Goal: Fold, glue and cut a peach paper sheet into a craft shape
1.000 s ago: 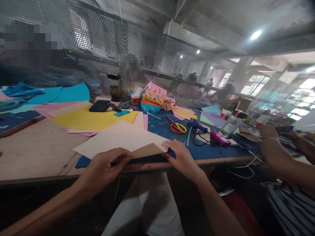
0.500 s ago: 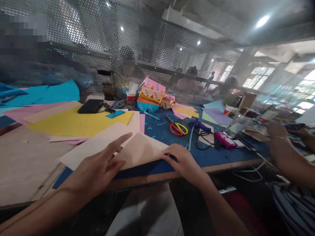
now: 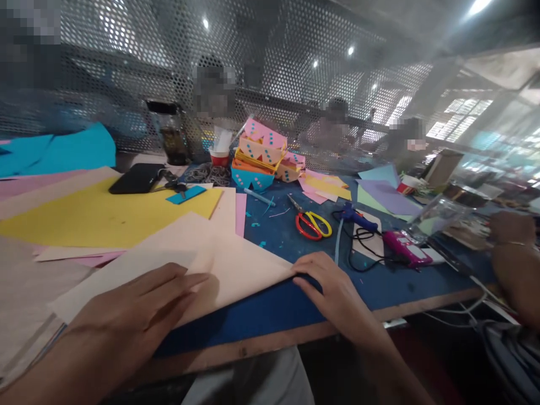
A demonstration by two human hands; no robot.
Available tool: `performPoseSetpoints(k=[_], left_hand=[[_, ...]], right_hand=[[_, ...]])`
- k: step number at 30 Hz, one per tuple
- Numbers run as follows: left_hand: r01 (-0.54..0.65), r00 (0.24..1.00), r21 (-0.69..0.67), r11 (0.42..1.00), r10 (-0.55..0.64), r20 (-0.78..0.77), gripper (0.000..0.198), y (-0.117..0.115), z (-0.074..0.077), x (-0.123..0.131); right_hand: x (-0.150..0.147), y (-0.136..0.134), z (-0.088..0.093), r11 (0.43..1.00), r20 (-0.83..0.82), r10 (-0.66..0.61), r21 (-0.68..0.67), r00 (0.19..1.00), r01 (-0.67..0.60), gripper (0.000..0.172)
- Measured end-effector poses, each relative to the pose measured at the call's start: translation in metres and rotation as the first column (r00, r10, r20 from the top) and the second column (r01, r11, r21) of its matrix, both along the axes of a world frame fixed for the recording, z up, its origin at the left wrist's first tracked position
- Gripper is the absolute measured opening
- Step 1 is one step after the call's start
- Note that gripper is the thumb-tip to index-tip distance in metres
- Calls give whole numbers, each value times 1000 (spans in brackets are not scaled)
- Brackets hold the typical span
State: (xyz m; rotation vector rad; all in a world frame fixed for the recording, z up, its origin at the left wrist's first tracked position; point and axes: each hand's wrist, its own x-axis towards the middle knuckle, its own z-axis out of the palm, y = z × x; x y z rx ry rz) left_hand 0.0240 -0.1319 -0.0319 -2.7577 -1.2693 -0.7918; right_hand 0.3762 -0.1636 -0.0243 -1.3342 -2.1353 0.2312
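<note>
A large cream sheet of paper (image 3: 240, 264) lies folded over at the near edge of the blue-topped table, its fold running up to a point at the right. My left hand (image 3: 147, 304) is on the left part of the fold, thumb and fingers drawn together on the paper. At the right-hand point, my right hand (image 3: 323, 281) pinches the paper between thumb and fingers. Scissors (image 3: 311, 225) with one red and one yellow handle lie beyond my right hand. A blue glue gun (image 3: 358, 218) with a black cord rests to their right.
Yellow paper (image 3: 113, 216) lies at left under a black phone or wallet (image 3: 137, 178) and keys (image 3: 175, 183). Decorated paper boxes (image 3: 259, 152) are stacked at the back before a perforated metal screen (image 3: 270, 67). A magenta device (image 3: 407, 247) and a co-worker's arm (image 3: 514, 264) are at right.
The folded flap now lies flatter and wider, its raised peak gone. My left hand has moved left and down, its fingers closer together. My right hand stays at the point. The view has shifted closer.
</note>
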Motion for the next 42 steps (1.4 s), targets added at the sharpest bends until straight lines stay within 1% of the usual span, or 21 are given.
performPoseSetpoints(k=[4,7,9,10,11,13,15,17,19,21,23,25,27,29,33,38,42], left_hand=[[41,986,-26,999,-45,-161,39,16,-5,-9],[77,971,-12,997,-77,-226,42,27,-2,-13],[104,960,-21,994,-106,-259,39,31,3,-10],[56,962,-12,998,-57,-267,37,31,7,-8],[45,964,20,999,-38,-265,39,32,10,-5],[79,958,73,994,-56,-281,47,33,15,1],[98,950,94,991,-65,-307,55,35,15,6],[98,947,90,991,-65,-315,59,37,13,10],[133,950,98,986,-99,-297,59,39,9,14],[195,950,127,973,-155,-272,56,38,6,18],[259,942,156,953,-214,-260,61,35,7,23],[327,919,141,934,-280,-276,67,31,9,29],[355,904,115,928,-309,-294,65,26,10,34],[346,903,101,933,-301,-306,61,22,9,38],[286,917,117,951,-237,-320,67,17,3,44],[293,902,207,934,-198,-384,67,15,-1,46],[271,914,224,936,-176,-367,67,16,-2,43]], right_hand=[[0,0,-1,999,-17,-42,-14,999,42,13],[1,2,-2,998,-27,-58,-16,998,58,12],[1,4,-3,998,-35,-63,-11,997,62,10],[1,5,-3,998,-39,-66,-9,997,65,10],[1,6,-4,998,-43,-69,-9,997,68,10],[1,8,-4,997,-45,-74,-19,996,74,10],[1,9,-4,996,-47,-75,-42,996,73,10],[1,9,-3,995,-61,-73,-77,995,68,9],[1,9,-2,992,-81,-75,-112,994,66,8],[0,9,-1,989,-90,-82,-131,993,70,7],[0,9,0,988,-83,-92,-135,992,80,7],[0,10,-1,988,-72,-97,-128,993,87,7],[-1,10,-1,989,-64,-97,-119,993,89,8],[-1,11,-1,990,-58,-93,-109,994,86,8],[-2,11,-1,991,-53,-96,-100,994,91,8],[-2,9,-1,987,-57,-119,-116,991,112,7],[-3,8,0,982,-55,-140,-139,989,131,8]])
